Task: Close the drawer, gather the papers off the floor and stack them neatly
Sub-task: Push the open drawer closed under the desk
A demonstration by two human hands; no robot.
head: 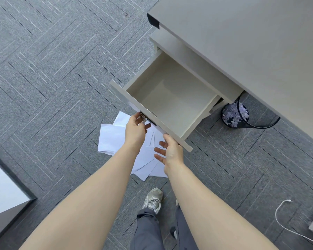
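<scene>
Pushing the empty pale grey wooden drawer shut came first, so both hands, left hand and right hand, touched its front with fingers loosely apart.

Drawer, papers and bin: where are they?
drawer (172,98), head view, its bare inside floor
papers (112,138), head view, leftmost white sheet
bin (235,115), head view, the shredded paper inside

The drawer is pale beige, pulled well out and bare inside, its front panel running slantwise just beyond the fingers of the left hand and against the thumb side of the right hand. The papers are white sheets, lying flat and overlapping loosely on the floor beneath both hands
</scene>
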